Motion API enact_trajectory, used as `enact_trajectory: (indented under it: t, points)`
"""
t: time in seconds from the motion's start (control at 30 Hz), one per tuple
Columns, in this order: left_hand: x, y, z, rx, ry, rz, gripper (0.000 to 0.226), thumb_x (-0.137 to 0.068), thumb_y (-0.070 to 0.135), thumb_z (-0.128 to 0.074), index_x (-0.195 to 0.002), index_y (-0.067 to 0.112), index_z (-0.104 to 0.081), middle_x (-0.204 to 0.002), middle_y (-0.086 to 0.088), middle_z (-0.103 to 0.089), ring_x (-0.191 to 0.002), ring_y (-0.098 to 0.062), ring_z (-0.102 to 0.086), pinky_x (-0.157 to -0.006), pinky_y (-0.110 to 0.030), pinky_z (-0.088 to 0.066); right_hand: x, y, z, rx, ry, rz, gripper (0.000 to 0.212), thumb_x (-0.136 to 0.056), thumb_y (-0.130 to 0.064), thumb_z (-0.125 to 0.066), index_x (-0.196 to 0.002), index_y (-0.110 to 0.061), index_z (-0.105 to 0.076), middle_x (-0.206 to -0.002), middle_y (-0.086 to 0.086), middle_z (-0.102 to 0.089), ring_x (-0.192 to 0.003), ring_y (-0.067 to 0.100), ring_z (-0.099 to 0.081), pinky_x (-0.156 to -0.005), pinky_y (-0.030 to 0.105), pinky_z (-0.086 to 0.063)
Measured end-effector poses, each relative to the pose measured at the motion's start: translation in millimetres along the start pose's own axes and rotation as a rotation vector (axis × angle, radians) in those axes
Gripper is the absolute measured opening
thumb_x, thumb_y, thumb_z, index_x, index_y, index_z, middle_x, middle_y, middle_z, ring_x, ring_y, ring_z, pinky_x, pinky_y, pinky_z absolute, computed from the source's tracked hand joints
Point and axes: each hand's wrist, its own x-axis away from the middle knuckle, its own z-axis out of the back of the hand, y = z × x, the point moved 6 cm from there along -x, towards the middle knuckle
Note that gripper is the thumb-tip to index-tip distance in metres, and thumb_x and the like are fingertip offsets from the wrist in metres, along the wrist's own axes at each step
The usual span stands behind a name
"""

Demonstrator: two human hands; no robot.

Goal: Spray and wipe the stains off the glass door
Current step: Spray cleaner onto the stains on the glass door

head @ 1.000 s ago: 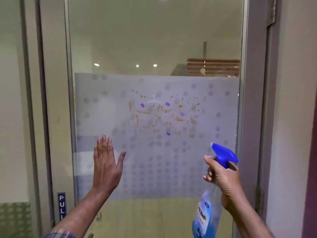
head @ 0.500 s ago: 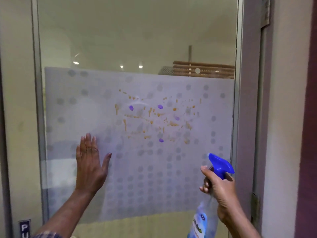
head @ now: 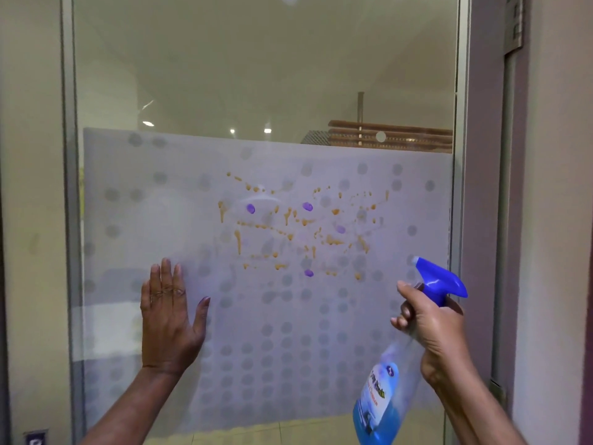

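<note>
The glass door (head: 263,75) fills the view, with a frosted dotted band across its middle. Orange splatter stains (head: 288,232) and a few purple blobs (head: 308,207) mark the centre of that band. My left hand (head: 168,319) lies flat on the frosted glass, fingers up, below and left of the stains. My right hand (head: 433,329) grips the neck of a spray bottle (head: 382,396) holding blue liquid. Its blue trigger head (head: 439,281) points up and left toward the stains, a short way off the glass. No cloth is visible.
A metal door frame (head: 69,220) runs down the left, with a blue sign (head: 35,438) at its foot. On the right stand the purple-grey jamb (head: 481,187), a hinge (head: 513,24) at the top, and a wall (head: 552,220).
The view has drawn closer to the door and shifted right. My right hand has raised the spray bottle toward the stains. My left hand stays flat on the glass.
</note>
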Motion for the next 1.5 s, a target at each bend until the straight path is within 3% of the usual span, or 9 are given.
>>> enact_trajectory:
  t: [0.23, 0.57, 0.8, 1.03, 1.13, 1.3, 1.5]
  points:
    - [-0.4, -0.3, 0.2, -0.014, -0.016, 0.001, 0.074, -0.1, 0.043, -0.039, -0.154, -0.007, -0.029, -0.165, -0.025, -0.025, -0.155, -0.04, -0.022, -0.126, -0.055, -0.019, -19.6, -36.6, -24.2, -0.025, -0.03, 0.065, 0.022, -0.089, -0.011, -0.074, -0.077, -0.015, -0.057, -0.055, 0.004, -0.043, -0.048, 0.018, -0.039, -0.053, 0.029, -0.05]
    - [0.8, 1.5, 0.3, -0.003, -0.033, 0.009, 0.074, -0.104, 0.049, -0.029, -0.155, -0.005, -0.028, -0.166, -0.023, -0.024, -0.157, -0.037, -0.019, -0.127, -0.051, -0.016, -11.6, -64.1, -100.9, -0.001, -0.199, 0.131, 0.026, -0.089, -0.014, -0.076, -0.073, -0.016, -0.056, -0.056, 0.005, -0.044, -0.045, 0.018, -0.04, -0.052, 0.029, -0.049]
    - [0.3, 0.0, -0.2, -0.011, -0.028, 0.0, 0.074, -0.1, 0.043, -0.038, -0.155, -0.006, -0.028, -0.166, -0.023, -0.023, -0.157, -0.036, -0.018, -0.128, -0.051, -0.015, 9.4, -64.8, -163.8, 0.022, -0.313, 0.156, 0.017, -0.089, -0.015, -0.075, -0.086, -0.012, -0.058, -0.056, 0.001, -0.046, -0.046, 0.014, -0.042, -0.054, 0.03, -0.051]
    - [1.1, -0.2, -0.5, -0.024, -0.033, 0.0, 0.074, -0.099, 0.042, -0.041, -0.154, -0.006, -0.029, -0.166, -0.023, -0.024, -0.157, -0.037, -0.018, -0.127, -0.052, -0.017, 32.5, -64.2, -209.7, 0.081, -0.43, 0.189, 0.014, -0.091, -0.02, -0.073, -0.088, -0.01, -0.064, -0.068, 0.006, -0.052, -0.059, 0.016, -0.049, -0.055, 0.026, -0.051]
    - [0.7, 0.2, -0.8, -0.025, -0.032, -0.002, 0.074, -0.099, 0.041, -0.042, -0.154, -0.006, -0.03, -0.166, -0.023, -0.024, -0.157, -0.037, -0.019, -0.127, -0.053, -0.019, 41.7, -61.3, -219.7, 0.106, -0.464, 0.186, 0.017, -0.091, -0.02, -0.073, -0.092, -0.005, -0.066, -0.071, 0.008, -0.052, -0.064, 0.016, -0.05, -0.056, 0.026, -0.052]
    - [2.1, 0.8, 0.7, -0.019, -0.024, -0.009, 0.074, -0.099, 0.042, -0.043, -0.155, -0.005, -0.029, -0.166, -0.022, -0.024, -0.157, -0.037, -0.019, -0.127, -0.052, -0.019, 57.1, -42.5, -225.2, 0.167, -0.515, 0.163, 0.018, -0.09, -0.018, -0.071, -0.078, -0.015, -0.058, -0.066, 0.007, -0.046, -0.061, 0.018, -0.045, -0.055, 0.028, -0.051]
    - [1.8, 1.2, 1.0, -0.002, -0.026, -0.01, 0.074, -0.1, 0.043, -0.042, -0.156, -0.004, -0.027, -0.166, -0.022, -0.023, -0.157, -0.036, -0.018, -0.128, -0.05, -0.016, 79.6, 7.2, -193.2, 0.265, -0.542, 0.032, 0.021, -0.09, -0.021, -0.07, -0.09, 0.0, -0.065, -0.066, 0.005, -0.048, -0.063, 0.015, -0.049, -0.059, 0.024, -0.055]
